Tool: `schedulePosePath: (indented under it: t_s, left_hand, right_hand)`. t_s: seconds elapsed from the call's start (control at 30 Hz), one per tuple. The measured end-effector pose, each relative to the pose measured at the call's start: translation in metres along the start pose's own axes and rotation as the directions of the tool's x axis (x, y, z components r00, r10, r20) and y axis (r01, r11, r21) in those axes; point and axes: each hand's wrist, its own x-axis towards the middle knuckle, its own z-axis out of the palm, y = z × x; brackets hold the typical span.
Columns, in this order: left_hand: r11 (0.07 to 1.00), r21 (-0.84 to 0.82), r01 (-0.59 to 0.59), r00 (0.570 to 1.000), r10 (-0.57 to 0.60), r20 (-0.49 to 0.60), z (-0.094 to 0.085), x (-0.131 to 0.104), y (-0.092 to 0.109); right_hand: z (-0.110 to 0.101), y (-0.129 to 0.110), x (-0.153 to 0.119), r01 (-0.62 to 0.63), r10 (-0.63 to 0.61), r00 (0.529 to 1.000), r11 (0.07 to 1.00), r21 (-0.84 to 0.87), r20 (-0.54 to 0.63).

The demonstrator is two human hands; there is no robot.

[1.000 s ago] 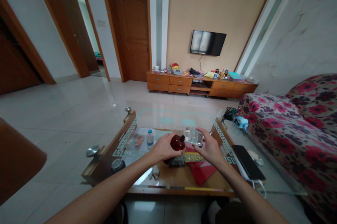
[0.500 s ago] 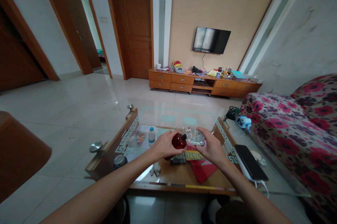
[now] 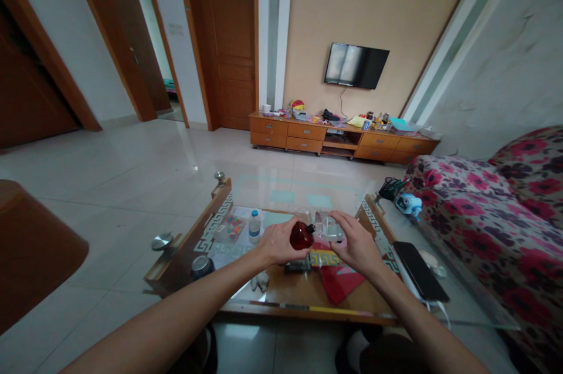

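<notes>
Red bottle [image 3: 301, 235] tipped sideways in left hand [image 3: 276, 242], black nozzle pointing at clear container [image 3: 329, 228] gripped in right hand [image 3: 358, 243]; both held up over the middle of the bench [image 3: 281, 295], nozzle touching or just beside the container mouth. Looks like a transfer from bottle to container; next move likely needs the nozzle kept lined up on the opening, a steady tilt. Small white bottle [image 3: 254, 225] toward far-left, black phone [image 3: 417, 271] at right edge. Versus earlier frames: hands closer together, nozzle nearer the container, view panned slightly
</notes>
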Motion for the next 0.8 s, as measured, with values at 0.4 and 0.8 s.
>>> schedulePosePath:
  t_s: [0.4,0.8]
  left_hand:
    - [1.000,0.018,-0.001,1.000,0.001,0.004,0.0024,0.0015,-0.0028]
    - [1.000,0.015,-0.018,1.000,0.018,0.004,0.0021,0.0011,-0.0021]
  right_hand:
    - [-0.0047,-0.0011,0.0006,0.024,-0.024,0.999,1.000,-0.009,0.027]
    - [-0.0093,-0.0032,-0.0003,0.052,-0.049,0.998,0.998,-0.046,0.050]
